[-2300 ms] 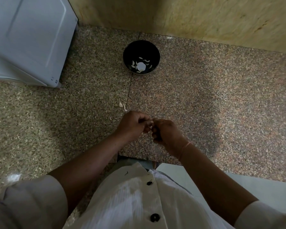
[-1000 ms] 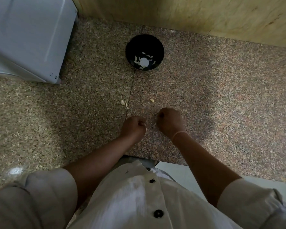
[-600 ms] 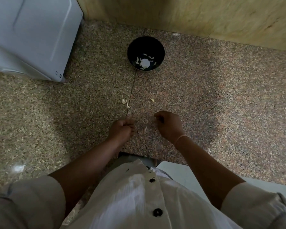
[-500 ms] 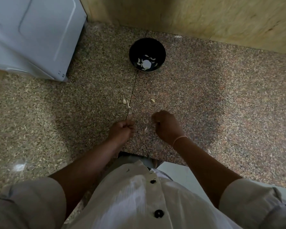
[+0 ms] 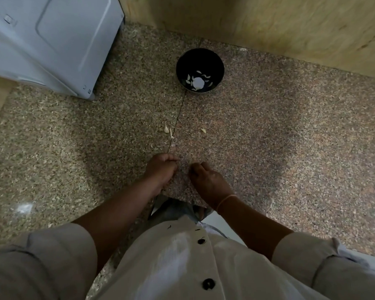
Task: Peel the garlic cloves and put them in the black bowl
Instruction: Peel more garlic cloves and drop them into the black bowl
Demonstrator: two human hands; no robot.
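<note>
Progress: partway, by my judgement. Pale pieces, likely peeled cloves, lie in the black bowl [image 5: 180, 61], and skin is shed on the counter. No unpeeled clove shows, so the number left is unknown.
Counter [image 5: 290, 137]: polished granite, speckled pink-brown, flat, with one thin dark seam.
Wall [image 5: 268, 22]: yellowish panel with a wood grain.
Appliance [image 5: 52, 40]: white, smooth, boxy, at the far left.
Bowl: round, deep and glossy, near the wall and well apart from both hands.
Left hand [image 5: 161, 169]: fingers curled toward the thumb; I cannot tell whether they pinch a clove.
Right hand [image 5: 206, 180]: fingers bent, tips at the counter; any hold is hidden.
Garlic scraps [image 5: 166, 128]: papery, pale slivers between the hands and the bowl.
</note>
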